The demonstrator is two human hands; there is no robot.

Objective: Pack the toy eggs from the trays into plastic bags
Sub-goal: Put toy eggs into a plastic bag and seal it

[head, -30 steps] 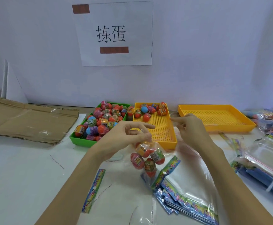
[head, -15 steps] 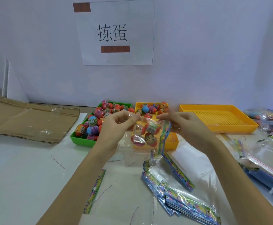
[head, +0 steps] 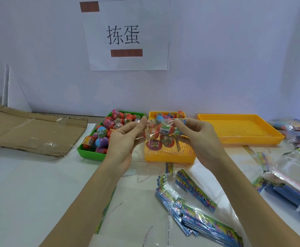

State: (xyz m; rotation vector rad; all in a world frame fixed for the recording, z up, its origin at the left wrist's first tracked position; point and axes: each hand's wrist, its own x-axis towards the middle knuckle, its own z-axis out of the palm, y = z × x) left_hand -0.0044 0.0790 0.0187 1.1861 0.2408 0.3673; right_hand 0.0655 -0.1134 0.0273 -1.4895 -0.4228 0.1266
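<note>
A flattened cardboard sheet [head: 29,129] is laid at the far left of the table [head: 20,184], well apart from the work. Next, the green tray [head: 92,154] is kept heaped with toy eggs [head: 108,123], probably as stock within easy reach. The left hand [head: 122,148] is raised above the table, and the left top edge of a clear plastic bag [head: 151,134] is pinched between its thumb and fingers. The bag is held stretched between both hands in front of the small yellow tray [head: 170,155]; several eggs hang inside it, below and between the two grips. The right top edge is pinched by the right hand [head: 200,143], apparently so that the mouth can be closed or sealed. A large yellow tray [head: 240,129] stands further right without eggs. Unused printed bags [head: 199,207] are stacked near the front.
</note>
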